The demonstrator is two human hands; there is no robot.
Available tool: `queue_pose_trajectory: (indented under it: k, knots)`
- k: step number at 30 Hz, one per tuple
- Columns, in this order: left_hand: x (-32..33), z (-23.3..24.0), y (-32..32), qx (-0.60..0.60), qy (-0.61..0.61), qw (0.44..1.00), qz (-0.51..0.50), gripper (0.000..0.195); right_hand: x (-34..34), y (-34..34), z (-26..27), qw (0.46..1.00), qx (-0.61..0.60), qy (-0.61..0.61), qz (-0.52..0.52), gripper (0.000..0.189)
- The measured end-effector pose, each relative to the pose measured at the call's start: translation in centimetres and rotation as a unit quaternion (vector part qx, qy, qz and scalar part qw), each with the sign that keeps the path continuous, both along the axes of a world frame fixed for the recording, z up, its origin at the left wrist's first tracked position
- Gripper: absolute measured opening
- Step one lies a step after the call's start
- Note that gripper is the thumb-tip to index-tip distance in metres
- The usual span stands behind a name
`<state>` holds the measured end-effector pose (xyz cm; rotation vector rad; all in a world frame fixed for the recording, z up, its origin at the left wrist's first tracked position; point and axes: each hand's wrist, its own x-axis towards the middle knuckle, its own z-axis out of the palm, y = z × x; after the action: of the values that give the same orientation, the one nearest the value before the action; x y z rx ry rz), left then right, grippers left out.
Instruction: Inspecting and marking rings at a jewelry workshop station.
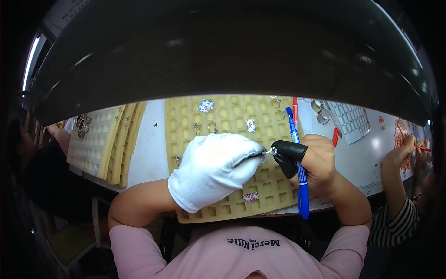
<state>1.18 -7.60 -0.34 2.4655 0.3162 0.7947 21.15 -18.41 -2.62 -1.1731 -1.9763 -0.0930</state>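
Note:
My left hand (217, 167), in a white cloth glove, pinches the band of a ring (273, 151) with a clear stone. My right hand (315, 160) meets it from the other side, black finger cots on its thumb and a finger touching the stone's setting. A blue double-ended marker (301, 181) is also lodged in my right hand, lying across the palm side. Under both hands lies a yellow tray (195, 218) with rows of square pockets. Several rings stand in it, among them a stone ring (197, 129) and a gold-toned ring (212, 127) beyond my glove.
Stacked yellow trays (94, 139) stand at the left, with clustered rings (83, 125) on top. Right of my tray lie a red marker cap (335, 137) and label sheets (348, 118). A co-worker's arm (395, 167) reaches to reddish small pieces (402, 139). A dark lamp hood (216, 52) spans above.

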Motion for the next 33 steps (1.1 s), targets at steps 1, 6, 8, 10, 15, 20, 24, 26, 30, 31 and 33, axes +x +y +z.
queue_pose_trajectory:
  k: [1,6,8,10,15,20,24,26,30,31,33]
  knots:
    - [0.0,0.2,-0.2,-0.008,0.024,1.0,0.013,0.007,-0.1,0.0,0.1,1.0,-0.001,0.003,0.001,0.048]
    - [-0.1,0.2,0.0,0.048,0.006,0.999,0.003,0.015,-0.2,0.1,0.2,1.0,0.02,-0.008,-0.02,0.037]
    - [0.0,-0.1,0.0,0.066,0.0,0.998,0.014,0.016,-0.3,0.0,1.0,1.0,0.007,-0.009,-0.025,0.035]
    - [-0.2,-0.1,0.2,0.105,0.018,0.994,0.003,0.018,-0.5,-0.1,1.3,0.999,0.025,-0.022,-0.023,0.041]
    - [-0.2,-0.4,0.3,0.12,0.01,0.993,0.004,0.019,0.1,-0.3,0.9,0.999,0.009,-0.05,-0.011,0.046]
    - [-0.1,-0.1,0.2,0.09,0.0,0.996,0.006,0.022,0.2,-0.2,0.8,0.999,0.01,-0.036,-0.016,0.053]
    - [-0.2,-0.4,0.2,0.09,-0.03,0.995,0.008,0.019,0.1,-0.1,0.8,0.999,0.004,-0.047,-0.015,0.053]
    - [-0.2,-0.1,0.2,0.082,0.004,0.997,0.01,0.02,0.2,-0.1,0.9,0.999,0.0,-0.051,-0.014,0.054]
    - [-0.1,-0.4,0.2,0.099,-0.039,0.994,0.012,0.019,0.3,-0.1,0.6,0.999,0.008,-0.045,-0.016,0.052]
    - [-0.2,-0.3,0.2,0.087,-0.031,0.996,0.006,0.019,0.1,0.0,0.6,0.998,0.019,-0.046,-0.026,0.053]
    - [-0.2,-0.4,0.2,0.087,-0.033,0.996,0.008,0.019,0.3,0.0,0.4,0.999,0.021,-0.044,-0.015,0.053]
